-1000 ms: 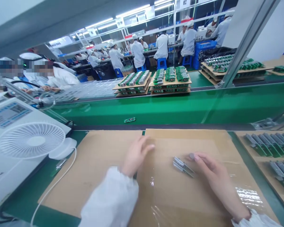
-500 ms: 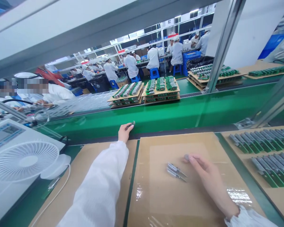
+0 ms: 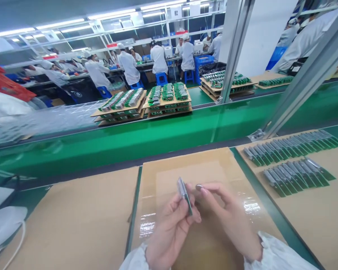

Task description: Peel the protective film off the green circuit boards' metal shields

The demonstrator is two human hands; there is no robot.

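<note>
My left hand [image 3: 171,225] is closed on a small circuit board [image 3: 186,195], gripped between thumb and fingers over the middle cardboard sheet [image 3: 163,168]. The board is tilted, with a grey metallic part along its upper side and a green edge facing right. Just to the right, my right hand [image 3: 228,212] pinches a small, dark grey round piece [image 3: 199,186] between thumb and forefinger. That piece is close to the board, apart from it by a small gap. Clear tape covers parts of the cardboard under both hands.
At right, a cardboard sheet [image 3: 312,225] carries two rows of circuit boards [image 3: 295,174]. Beyond the green belt [image 3: 157,137] stand stacked cardboard trays of boards [image 3: 169,99]. A metal post [image 3: 233,52] rises behind the bench. Part of a white fan [image 3: 5,225] shows at left.
My left hand has come back from the green belt to the middle cardboard and now holds a circuit board. The two boards lying there no longer show. The view has turned right.
</note>
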